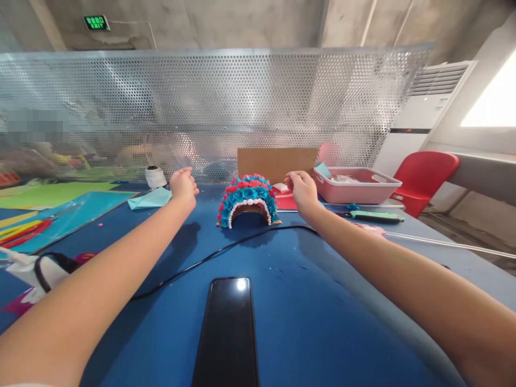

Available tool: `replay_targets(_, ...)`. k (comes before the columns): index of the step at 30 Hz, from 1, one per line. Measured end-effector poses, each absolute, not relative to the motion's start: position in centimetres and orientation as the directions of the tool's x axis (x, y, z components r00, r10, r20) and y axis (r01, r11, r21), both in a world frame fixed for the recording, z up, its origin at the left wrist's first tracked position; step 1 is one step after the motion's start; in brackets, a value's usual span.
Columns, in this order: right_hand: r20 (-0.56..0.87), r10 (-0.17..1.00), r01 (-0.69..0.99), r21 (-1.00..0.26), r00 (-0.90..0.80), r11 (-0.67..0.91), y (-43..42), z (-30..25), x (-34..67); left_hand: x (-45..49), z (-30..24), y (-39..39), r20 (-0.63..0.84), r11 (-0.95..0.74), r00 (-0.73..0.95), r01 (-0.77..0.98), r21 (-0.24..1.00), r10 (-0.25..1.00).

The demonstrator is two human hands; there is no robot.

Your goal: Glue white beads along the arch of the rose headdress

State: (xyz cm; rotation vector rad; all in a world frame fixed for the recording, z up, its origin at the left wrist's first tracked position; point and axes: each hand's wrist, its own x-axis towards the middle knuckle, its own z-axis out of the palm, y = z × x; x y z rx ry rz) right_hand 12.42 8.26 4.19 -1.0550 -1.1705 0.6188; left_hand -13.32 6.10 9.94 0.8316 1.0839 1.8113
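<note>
A craft arch [248, 201] stands on the blue table, covered in blue and red paper flowers, with white beads along its inner front edge. To its left my left hand [184, 185] is raised with fingers curled in and nothing visible in them. My right hand [303, 191] hovers on the arch's other side, its fingers bent toward the thumb and also showing nothing held. Neither hand touches the arch. A black phone [228, 333] lies in front, reflecting a light.
A black cable [209, 257] crosses the table. At right are a pink basket [358, 193], a green-handled cutter [377, 216] and clear sticks [451, 243]. At left lie scissors [26, 232], coloured paper [72, 191] and a white roll [155, 177]. Behind stand cardboard [278, 164] and a perforated metal screen [226, 91].
</note>
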Motion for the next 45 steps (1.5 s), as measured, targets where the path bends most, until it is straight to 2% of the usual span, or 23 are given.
replay_targets(4, 0.607, 0.748, 0.123, -0.792, 0.269, 0.598, 4.7, 6.9, 11.7, -9.7, 11.1, 2.6, 0.178, -0.285, -0.296, -0.372, 0.884, 0.938)
replay_targets(7, 0.762, 0.634, 0.168, -0.647, 0.130, 0.743, 1.3, 8.3, 11.0, -6.5, 11.0, -0.9, 0.145, -0.120, 0.009, -0.518, 0.847, 0.989)
replay_targets(10, 0.839, 0.541, 0.227, -0.518, -0.053, 0.825, -1.8, 8.8, 10.9, -4.3, 10.5, -3.7, 0.088, 0.042, 0.209, -0.547, 0.836, 0.974)
replay_targets(13, 0.838, 0.517, 0.285, -0.459, -0.176, 0.842, -3.8, 9.1, 11.4, -3.2, 10.0, -4.9, 0.037, 0.121, 0.267, -0.549, 0.827, 0.963)
replay_targets(18, 0.820, 0.538, 0.412, -0.430, -0.194, 0.803, -5.2, 9.7, 13.4, -2.9, 9.4, -5.2, 0.032, 0.163, 0.325, -0.555, 0.815, 0.945)
replay_targets(22, 0.849, 0.463, 0.557, -0.263, -0.254, 0.788, -4.7, 9.7, 14.8, -2.8, 9.3, -5.4, 0.020, 0.196, 0.348, -0.573, 0.796, 0.937)
replay_targets(26, 0.849, 0.391, 0.585, -0.125, -0.355, 0.802, -3.8, 8.7, 15.1, -2.7, 8.8, -5.6, 0.008, 0.210, 0.366, -0.550, 0.808, 0.931)
replay_targets(29, 0.858, 0.328, 0.524, -0.083, -0.395, 0.847, -3.6, 8.0, 15.1, -2.6, 8.1, -5.5, 0.079, 0.086, 0.316, -0.476, 0.875, 0.946)
replay_targets(33, 0.857, 0.263, 0.430, -0.054, -0.443, 0.901, -3.9, 7.2, 15.2, -3.0, 7.0, -5.1, 0.335, -0.240, 0.280, -0.323, 0.915, 0.900)
replay_targets(36, 0.856, 0.237, 0.365, -0.061, -0.460, 0.929, -4.4, 6.8, 15.2, -3.3, 6.7, -4.9, 0.475, -0.432, 0.266, -0.205, 0.878, 0.839)
replay_targets(39, 0.828, 0.255, 0.324, -0.095, -0.499, 0.941, -5.0, 6.5, 15.3, -3.5, 6.8, -5.1, 0.619, -0.624, 0.244, -0.065, 0.779, 0.747)
replay_targets(42, 0.790, 0.312, 0.317, -0.157, -0.528, 0.935, -5.7, 6.4, 15.4, -3.5, 7.1, -5.4, 0.653, -0.684, 0.250, 0.063, 0.726, 0.715)
replay_targets(45, 0.767, 0.350, 0.327, -0.192, -0.539, 0.925, -6.3, 6.3, 15.5, -3.4, 7.3, -5.5, 0.582, -0.615, 0.242, 0.093, 0.783, 0.777)
